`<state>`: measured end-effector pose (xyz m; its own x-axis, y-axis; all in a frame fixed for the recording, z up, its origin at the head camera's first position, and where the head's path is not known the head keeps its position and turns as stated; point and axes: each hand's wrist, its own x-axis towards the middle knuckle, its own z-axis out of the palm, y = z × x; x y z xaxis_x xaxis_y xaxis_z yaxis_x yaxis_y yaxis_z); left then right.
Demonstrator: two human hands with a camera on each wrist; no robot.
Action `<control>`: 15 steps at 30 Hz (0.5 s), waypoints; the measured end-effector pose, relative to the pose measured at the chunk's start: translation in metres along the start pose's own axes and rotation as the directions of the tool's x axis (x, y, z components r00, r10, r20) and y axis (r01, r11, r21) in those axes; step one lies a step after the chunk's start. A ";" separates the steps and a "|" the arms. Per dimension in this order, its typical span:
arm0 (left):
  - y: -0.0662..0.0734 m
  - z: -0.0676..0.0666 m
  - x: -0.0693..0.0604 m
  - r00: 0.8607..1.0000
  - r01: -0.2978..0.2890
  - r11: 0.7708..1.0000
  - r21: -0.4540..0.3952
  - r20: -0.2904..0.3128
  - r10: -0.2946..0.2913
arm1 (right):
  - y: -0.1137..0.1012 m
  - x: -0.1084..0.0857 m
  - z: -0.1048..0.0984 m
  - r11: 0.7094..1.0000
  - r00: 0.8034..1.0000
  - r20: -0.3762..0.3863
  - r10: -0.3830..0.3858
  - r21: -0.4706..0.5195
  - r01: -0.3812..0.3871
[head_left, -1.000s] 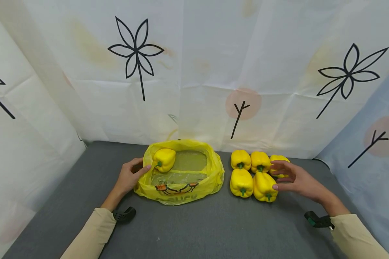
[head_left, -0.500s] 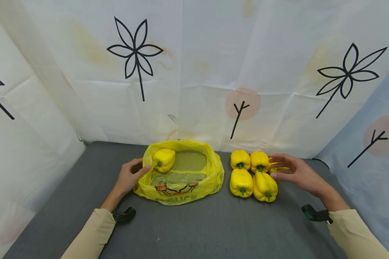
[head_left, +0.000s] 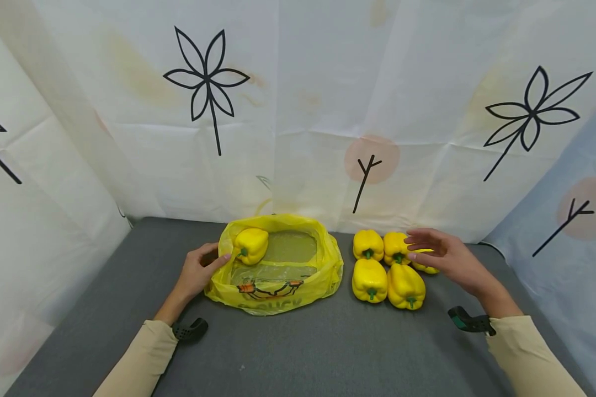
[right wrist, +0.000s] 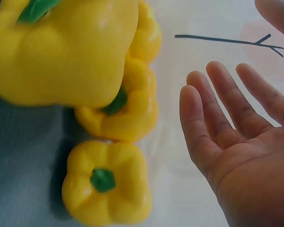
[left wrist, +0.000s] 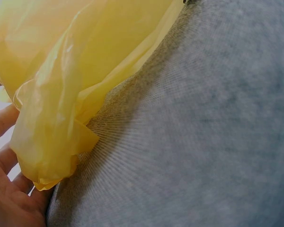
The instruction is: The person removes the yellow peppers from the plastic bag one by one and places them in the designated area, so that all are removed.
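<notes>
In the head view my left hand (head_left: pixel 197 270) holds the left rim of a yellow plastic bag (head_left: pixel 273 300), thumb over the edge. The left wrist view shows the bag's crumpled film (left wrist: pixel 52 137) against the fingers. One yellow bell pepper (head_left: pixel 251 246) lies inside the bag, at its left. To the right several more stand in two rows, including a front right pepper (head_left: pixel 406 288). My right hand (head_left: pixel 449 257) hovers over the back right pepper (head_left: pixel 427 268), partly hiding it. In the right wrist view its fingers are spread, holding nothing, beside a pepper (right wrist: pixel 106 184).
The grey table (head_left: pixel 303 353) carries the bag and peppers. White fabric (head_left: pixel 308 110) with printed plant shapes rises behind the table's back edge and along both sides. A black wrist device (head_left: pixel 191 330) sits on the left wrist, another device (head_left: pixel 469 321) on the right.
My right hand has shifted left and slightly up, from beside the peppers to over the back row. The left hand, the bag and the peppers have stayed in place.
</notes>
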<state>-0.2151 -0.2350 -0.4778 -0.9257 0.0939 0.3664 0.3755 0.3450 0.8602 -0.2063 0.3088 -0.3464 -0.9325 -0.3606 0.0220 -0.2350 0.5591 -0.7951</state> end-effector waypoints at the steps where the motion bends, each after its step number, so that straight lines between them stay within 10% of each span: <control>1: 0.000 0.000 0.000 1.000 0.000 1.000 0.000 0.000 0.000 | 0.000 0.001 0.002 1.000 1.000 -0.006 -0.009 0.004 0.009; 15: -0.001 0.001 0.000 1.000 -0.003 1.000 -0.001 0.000 0.003 | -0.011 0.017 0.018 0.984 0.990 -0.070 -0.125 0.120 0.133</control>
<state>-0.2156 -0.2342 -0.4793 -0.9245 0.0947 0.3694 0.3785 0.3439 0.8593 -0.2147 0.2831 -0.3481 -0.9127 -0.3745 0.1635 -0.3218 0.4123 -0.8523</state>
